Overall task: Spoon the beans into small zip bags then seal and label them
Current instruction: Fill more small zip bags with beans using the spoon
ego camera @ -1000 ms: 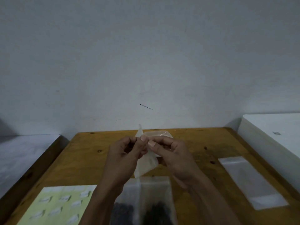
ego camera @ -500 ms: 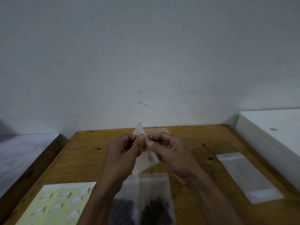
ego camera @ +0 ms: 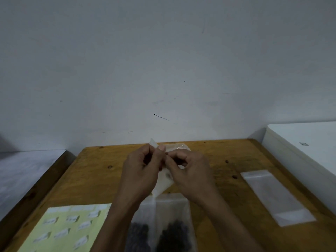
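Labels (ego camera: 61,231) left, flat bag (ego camera: 278,197) right (beans (ego camera: 174,235) nearest).

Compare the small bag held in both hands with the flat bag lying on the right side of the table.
The small bag is held up off the table, pinched near its top by the left hand and right hand; the flat bag lies untouched on the wooden table.
The small bag hangs tilted and partly hidden by fingers; the flat bag lies fully visible.
The flat bag looks longer.
Both are clear plastic and appear empty.
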`<state>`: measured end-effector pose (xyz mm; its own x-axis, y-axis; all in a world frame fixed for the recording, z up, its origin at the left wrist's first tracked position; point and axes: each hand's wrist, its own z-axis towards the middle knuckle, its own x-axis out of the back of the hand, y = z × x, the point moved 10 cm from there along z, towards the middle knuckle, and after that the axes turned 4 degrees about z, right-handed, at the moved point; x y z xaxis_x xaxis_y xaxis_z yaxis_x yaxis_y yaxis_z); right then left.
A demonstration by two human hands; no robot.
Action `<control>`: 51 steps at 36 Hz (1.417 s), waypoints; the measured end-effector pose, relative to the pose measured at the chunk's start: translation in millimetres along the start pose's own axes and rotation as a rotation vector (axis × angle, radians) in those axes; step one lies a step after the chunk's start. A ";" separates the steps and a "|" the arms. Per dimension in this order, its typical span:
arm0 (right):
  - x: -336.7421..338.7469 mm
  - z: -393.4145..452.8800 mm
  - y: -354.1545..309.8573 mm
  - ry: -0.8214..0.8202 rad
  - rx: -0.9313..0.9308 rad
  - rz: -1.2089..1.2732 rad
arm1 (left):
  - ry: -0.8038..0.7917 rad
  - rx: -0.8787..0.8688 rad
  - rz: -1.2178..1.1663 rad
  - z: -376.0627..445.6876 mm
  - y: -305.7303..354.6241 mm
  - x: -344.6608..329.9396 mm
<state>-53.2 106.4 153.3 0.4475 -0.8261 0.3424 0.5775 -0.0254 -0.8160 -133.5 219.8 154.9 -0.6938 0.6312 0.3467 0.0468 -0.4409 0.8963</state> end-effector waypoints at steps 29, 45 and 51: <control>6.7 14.7 5.7 -0.068 -0.054 -0.029 | -0.041 -0.280 0.343 8.3 28.9 21.3; 6.0 17.7 9.2 -0.160 -0.113 -0.134 | -0.287 -0.460 0.607 4.0 9.2 -12.0; -11.8 13.6 15.2 -0.421 -0.129 -0.098 | -0.418 -0.448 0.621 -2.7 5.0 -25.9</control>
<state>-40.4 123.4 143.2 0.6495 -0.5160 0.5585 0.5527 -0.1840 -0.8128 -117.3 199.5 149.7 -0.3119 0.3369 0.8884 -0.0189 -0.9370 0.3488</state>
